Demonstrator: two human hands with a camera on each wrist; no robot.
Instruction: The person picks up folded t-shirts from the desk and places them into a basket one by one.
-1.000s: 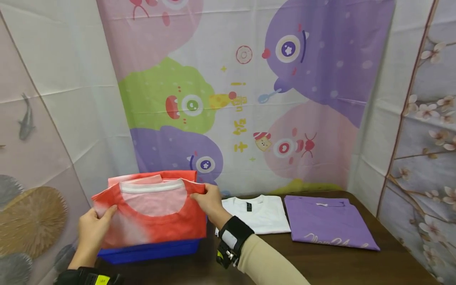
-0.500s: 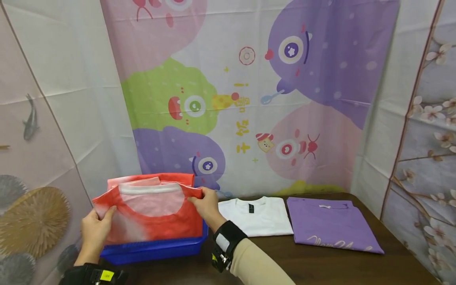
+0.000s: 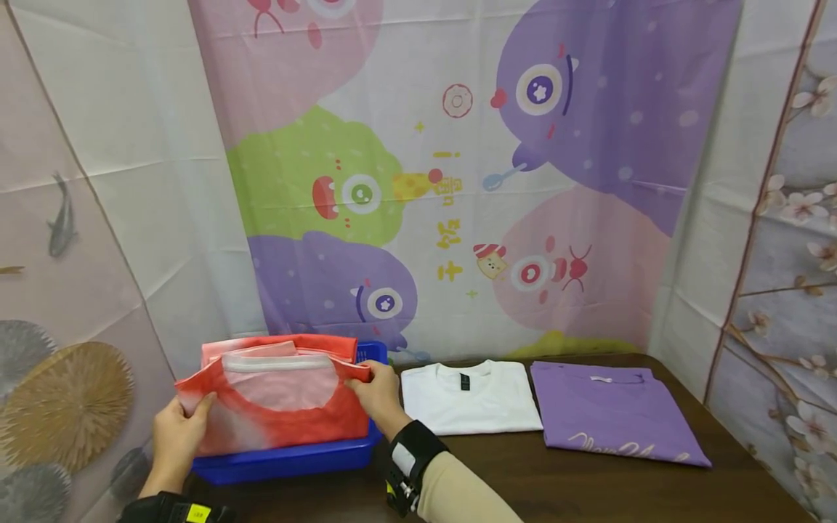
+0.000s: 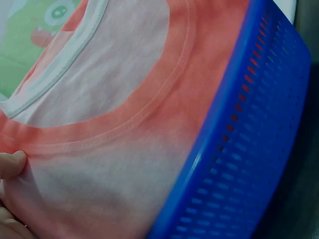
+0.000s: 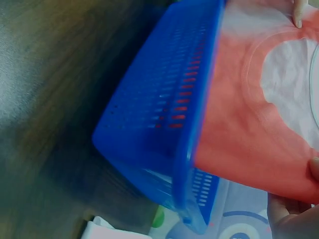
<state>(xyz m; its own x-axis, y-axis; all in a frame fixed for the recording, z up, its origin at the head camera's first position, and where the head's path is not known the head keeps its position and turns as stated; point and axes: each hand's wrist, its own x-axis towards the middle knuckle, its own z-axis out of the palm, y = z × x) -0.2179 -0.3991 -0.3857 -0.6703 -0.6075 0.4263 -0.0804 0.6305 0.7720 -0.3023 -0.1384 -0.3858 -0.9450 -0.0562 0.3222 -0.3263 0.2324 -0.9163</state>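
Both hands hold a folded red and pale pink T-shirt (image 3: 294, 418) by its upper corners. My left hand (image 3: 178, 434) pinches the left corner, thumb in front. At the right corner my right hand (image 3: 379, 392) pinches the cloth, with the thumb in front and the fingers behind. The shirt's lower part is inside a blue perforated plastic basket (image 3: 288, 463), behind its near rim. Through the slots in the basket wall (image 5: 149, 99), red cloth shows in the right wrist view. The white neckband (image 4: 60, 69) faces up in the left wrist view.
To the right of the basket, a folded white T-shirt (image 3: 471, 399) lies on the dark wooden table (image 3: 490, 479). Beside it is a folded purple T-shirt (image 3: 615, 414) with pale lettering. A cartoon-print curtain (image 3: 458, 312) hangs behind the table.
Both hands have lowered the red T-shirt farther into the blue basket. More of the basket's right and back rim shows now. The grip on both corners stays the same.
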